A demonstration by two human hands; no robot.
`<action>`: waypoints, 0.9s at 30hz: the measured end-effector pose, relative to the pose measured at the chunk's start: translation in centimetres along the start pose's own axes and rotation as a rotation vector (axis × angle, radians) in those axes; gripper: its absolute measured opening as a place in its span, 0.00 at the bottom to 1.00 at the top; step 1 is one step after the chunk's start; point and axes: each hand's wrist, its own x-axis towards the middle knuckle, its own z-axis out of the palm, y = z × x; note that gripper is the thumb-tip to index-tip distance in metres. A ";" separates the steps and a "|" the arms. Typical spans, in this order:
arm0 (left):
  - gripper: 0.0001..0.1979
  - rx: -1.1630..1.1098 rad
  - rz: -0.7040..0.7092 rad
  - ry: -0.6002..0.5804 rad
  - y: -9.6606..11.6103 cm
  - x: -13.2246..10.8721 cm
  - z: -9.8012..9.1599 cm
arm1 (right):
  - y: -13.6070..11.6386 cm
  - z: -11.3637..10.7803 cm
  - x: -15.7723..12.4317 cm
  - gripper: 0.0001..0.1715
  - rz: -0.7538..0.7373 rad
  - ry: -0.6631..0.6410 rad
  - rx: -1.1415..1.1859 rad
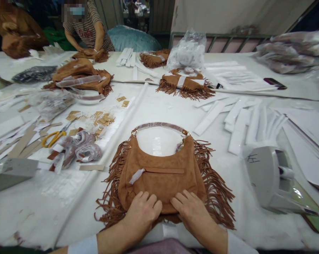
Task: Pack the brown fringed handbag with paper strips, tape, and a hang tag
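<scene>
A brown suede handbag [159, 176] with long fringe along both sides lies flat on the white table [175, 109] right in front of me, its wrapped handle pointing away. A white-wrapped zipper pull sits on its front pocket. My left hand [142, 213] and my right hand [192, 211] rest side by side on the bag's near bottom edge, fingers curled over the suede and pressing it down. Nothing else is in either hand.
Yellow scissors [53, 137], small tags and tape rolls lie to the left. White paper strips [239, 120] and a grey dispenser [270, 176] sit to the right. More fringed bags [186, 84] and plastic bags lie farther back, where two people work at the far left.
</scene>
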 end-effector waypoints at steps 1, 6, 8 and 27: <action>0.07 -0.002 0.001 -0.010 0.1 -0.1 0.3 | -0.1 0.4 -0.3 0.13 0.006 0.022 0.004; 0.08 -0.010 -0.002 -0.047 0.5 -0.4 1.1 | -1.2 2.2 -1.7 0.13 0.041 0.138 0.004; 0.09 -0.013 -0.020 -0.068 0.6 -0.4 0.9 | -1.5 2.7 -2.0 0.16 0.043 0.188 -0.013; 0.13 -0.203 -0.251 -0.079 -4.0 0.2 -0.7 | 3.9 1.9 -0.9 0.15 0.049 0.029 0.179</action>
